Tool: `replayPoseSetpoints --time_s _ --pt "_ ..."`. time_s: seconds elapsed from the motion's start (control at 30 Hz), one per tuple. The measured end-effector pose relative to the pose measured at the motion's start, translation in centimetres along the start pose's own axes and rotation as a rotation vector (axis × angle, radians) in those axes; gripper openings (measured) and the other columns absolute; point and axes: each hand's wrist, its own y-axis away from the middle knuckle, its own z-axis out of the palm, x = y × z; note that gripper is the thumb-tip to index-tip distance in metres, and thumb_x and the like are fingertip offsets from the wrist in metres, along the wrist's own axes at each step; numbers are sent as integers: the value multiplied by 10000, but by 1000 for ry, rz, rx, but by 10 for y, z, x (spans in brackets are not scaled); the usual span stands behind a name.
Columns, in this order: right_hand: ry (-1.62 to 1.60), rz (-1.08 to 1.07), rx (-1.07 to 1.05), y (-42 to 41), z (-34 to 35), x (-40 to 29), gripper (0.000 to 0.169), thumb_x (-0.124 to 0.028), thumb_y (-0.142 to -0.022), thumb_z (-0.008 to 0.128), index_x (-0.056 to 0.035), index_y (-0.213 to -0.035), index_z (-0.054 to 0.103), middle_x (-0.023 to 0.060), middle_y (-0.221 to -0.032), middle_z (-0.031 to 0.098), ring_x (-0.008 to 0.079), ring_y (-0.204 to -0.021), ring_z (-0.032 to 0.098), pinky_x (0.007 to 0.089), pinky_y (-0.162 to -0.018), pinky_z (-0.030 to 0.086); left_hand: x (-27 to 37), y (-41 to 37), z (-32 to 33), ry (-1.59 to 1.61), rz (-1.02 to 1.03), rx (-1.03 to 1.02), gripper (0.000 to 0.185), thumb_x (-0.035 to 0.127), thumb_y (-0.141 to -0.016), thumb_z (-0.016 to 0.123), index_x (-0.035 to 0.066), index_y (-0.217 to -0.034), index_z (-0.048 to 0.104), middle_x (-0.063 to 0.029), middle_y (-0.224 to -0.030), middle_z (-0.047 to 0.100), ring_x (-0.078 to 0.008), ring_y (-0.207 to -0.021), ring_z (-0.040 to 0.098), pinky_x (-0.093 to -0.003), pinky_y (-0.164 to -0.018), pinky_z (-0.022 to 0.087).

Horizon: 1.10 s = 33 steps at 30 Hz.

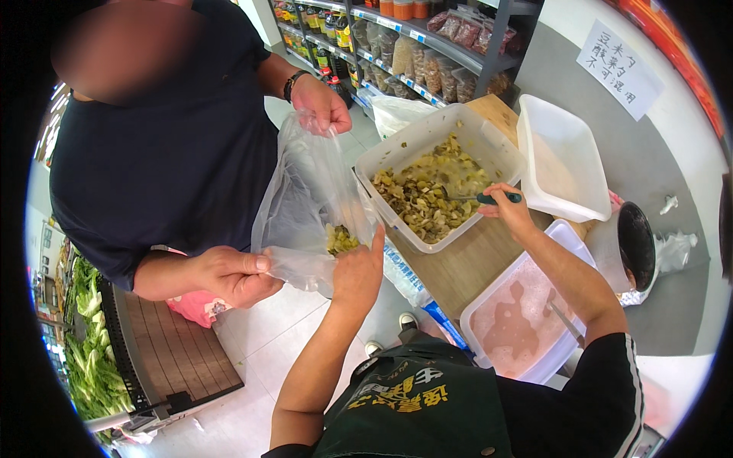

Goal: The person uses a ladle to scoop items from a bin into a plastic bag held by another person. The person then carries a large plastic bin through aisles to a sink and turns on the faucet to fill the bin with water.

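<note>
My right hand [506, 209] grips the green handle of a utensil [462, 198]; its far end lies in chopped pickled greens [426, 189] inside a white plastic tub [429, 248]. My left hand [359, 273] is at the near edge of a clear plastic bag [306, 189], with the index finger extended; whether it grips the film cannot be told. Some chopped greens [342, 239] lie in the bag. Another person in a dark T-shirt [172, 166] holds the bag's mouth open with both hands, one hand [323, 106] at the top and the other [237, 277] at the lower left.
A wooden table [458, 272] bears the tub. Near it are a white bin [564, 172], a tub of pinkish liquid [521, 320] with a metal handle, and a metal pot [624, 252]. Shelves [424, 40] of packaged goods stand behind; leafy vegetables [94, 343] are at left.
</note>
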Motion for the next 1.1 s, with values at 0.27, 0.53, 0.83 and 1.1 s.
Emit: replayPoseSetpoints --time_s 0.27,0.53,0.83,1.1 --pt "1168 -763 -386 64 35 -7 448 -237 -806 635 -195 -1239 525 56 -1074 647 253 -832 658 369 -703 541 8 13 6 -87 -18 31 602 70 -777 562 83 -1362 422 -58 -692 615 -212 -591 631 -323 -545 507" --pt "1294 -376 253 214 -107 -14 497 -247 -822 608 -132 -1293 497 157 -1159 602 334 -1007 591 412 -855 474 15 64 11 -120 40 108 522 98 -806 545 -15 -1304 437 -42 -682 631 -177 -592 646 -295 -539 519" --pt "952 356 276 392 -206 64 516 -292 -779 672 -108 -1240 533 159 -940 638 302 -766 641 403 -696 507 46 133 2 -50 100 114 512 59 -775 570 -44 -1263 453 -68 -671 628 -209 -598 653 -301 -544 513" --pt "510 -418 131 341 -189 55 332 -37 -785 620 -70 -1111 570 69 -839 599 192 -733 587 314 -642 498 102 179 -9 -69 31 142 507 57 -775 568 -45 -1258 457 -74 -662 624 -218 -596 653 -303 -551 515"
